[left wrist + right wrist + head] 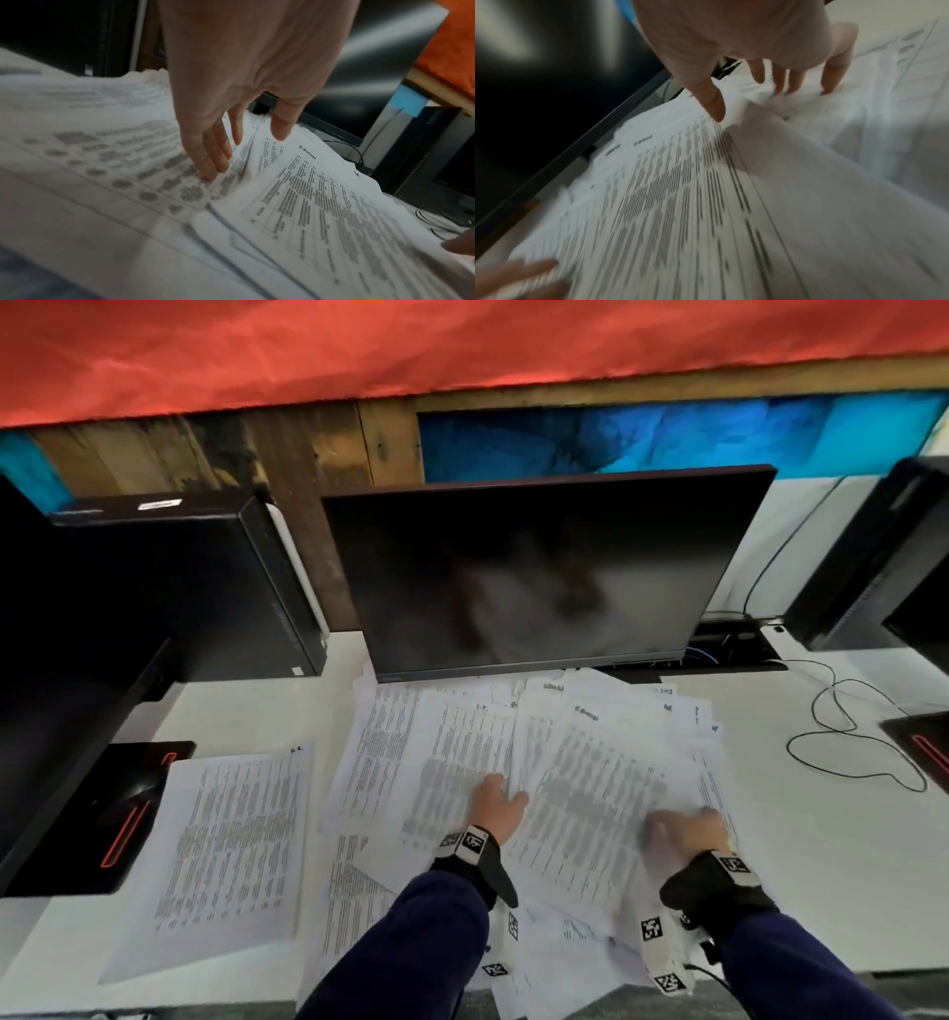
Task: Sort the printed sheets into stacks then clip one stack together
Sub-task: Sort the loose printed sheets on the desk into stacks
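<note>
A loose pile of printed sheets [590, 752] lies spread on the white desk in front of the monitor. A separate sheet or thin stack [231, 839] lies flat to the left. My left hand [495, 806] is on the pile's middle. In the left wrist view its straight fingers [210, 166] touch the lower sheets, and its thumb [281, 130] sits on a raised sheet's edge. My right hand [683, 827] is blurred at the pile's right side. Its spread fingertips [831, 85] press the top sheet [770, 182], which puckers by the thumb [716, 109]. No clip is in view.
A dark monitor [534, 577] stands right behind the pile. A black computer tower [179, 588] and a black monitor base [113, 814] are on the left. Another tower [873, 557] and a looped cable [847, 731] are on the right. Some sheets overhang the desk's front edge [539, 983].
</note>
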`<state>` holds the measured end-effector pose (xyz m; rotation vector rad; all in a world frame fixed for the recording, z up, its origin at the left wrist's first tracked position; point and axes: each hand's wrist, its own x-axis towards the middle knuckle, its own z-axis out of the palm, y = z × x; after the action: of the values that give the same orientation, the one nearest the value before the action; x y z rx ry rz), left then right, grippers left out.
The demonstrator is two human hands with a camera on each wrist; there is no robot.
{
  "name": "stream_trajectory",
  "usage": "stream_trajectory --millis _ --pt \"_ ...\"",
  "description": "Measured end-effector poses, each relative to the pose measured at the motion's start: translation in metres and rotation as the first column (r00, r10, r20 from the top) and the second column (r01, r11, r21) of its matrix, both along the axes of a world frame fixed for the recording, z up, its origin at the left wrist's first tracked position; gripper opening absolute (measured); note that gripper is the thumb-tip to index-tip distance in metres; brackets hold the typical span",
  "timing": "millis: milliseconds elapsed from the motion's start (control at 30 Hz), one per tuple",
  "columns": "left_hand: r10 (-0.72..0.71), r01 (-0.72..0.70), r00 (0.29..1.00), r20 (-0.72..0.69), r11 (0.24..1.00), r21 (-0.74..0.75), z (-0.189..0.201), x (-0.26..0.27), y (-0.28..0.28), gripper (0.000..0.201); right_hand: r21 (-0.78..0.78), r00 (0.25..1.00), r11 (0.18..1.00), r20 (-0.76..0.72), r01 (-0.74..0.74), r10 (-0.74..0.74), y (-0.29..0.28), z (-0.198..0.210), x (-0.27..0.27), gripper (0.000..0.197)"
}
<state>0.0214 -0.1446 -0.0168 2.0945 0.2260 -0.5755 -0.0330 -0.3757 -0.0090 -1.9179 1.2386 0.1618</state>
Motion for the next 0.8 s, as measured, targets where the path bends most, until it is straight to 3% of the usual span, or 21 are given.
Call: stream_trajectory --millis 133,167,267,367,433,533,700,800 --pt "0.15 -0.164 0.984 -0.096 0.974 -0.159 -0.006 0.004 -0.008 0.015 0.042 0.985 0.985 -0.038 -0.167 0.169 -0.004 -0.001 0.003 0.054" --pt "0.148 -0.166 0.983 -0.109 0.97 -0.179 -0.006 0.005 -0.01 0.014 0.008 0.981 0.982 -0.053 -0.186 0.187 -0.004 -0.002 0.003 0.048" --pt "0.078 -0.096 0.991 -0.109 0.982 -0.165 -0.007 0.001 -0.017 0.04 -0.087 0.967 0.965 -0.075 -0.249 0.243 0.001 -0.012 0.001 0.038" --pt "-0.012 0.014 1.0 0.027 0.997 -0.078 -0.003 -0.008 -0.027 0.057 -0.056 0.989 0.988 0.007 -0.145 0.146 0.001 -0.015 0.002 0.048" --pt "-0.071 0.069 0.984 0.165 0.997 0.016 0.008 -0.015 -0.026 0.057 -0.024 0.997 0.999 0.065 -0.043 0.045 -0.003 -0.013 0.007 0.05" --pt "-0.047 0.0 0.955 0.292 0.987 0.161 0.024 -0.017 0.002 0.051 -0.029 0.991 0.999 0.123 -0.041 0.045 0.0 -0.007 0.013 0.046" --pt "0.108 -0.189 0.964 0.245 0.924 0.333 0.024 0.003 0.088 0.056 -0.01 0.935 0.986 0.315 -0.167 0.162 0.034 -0.004 0.02 0.026" --pt "0.176 -0.201 0.979 0.098 0.87 0.45 0.012 0.013 0.123 0.065 0.194 0.917 0.956 0.375 -0.221 0.136 0.06 -0.002 0.024 0.02"
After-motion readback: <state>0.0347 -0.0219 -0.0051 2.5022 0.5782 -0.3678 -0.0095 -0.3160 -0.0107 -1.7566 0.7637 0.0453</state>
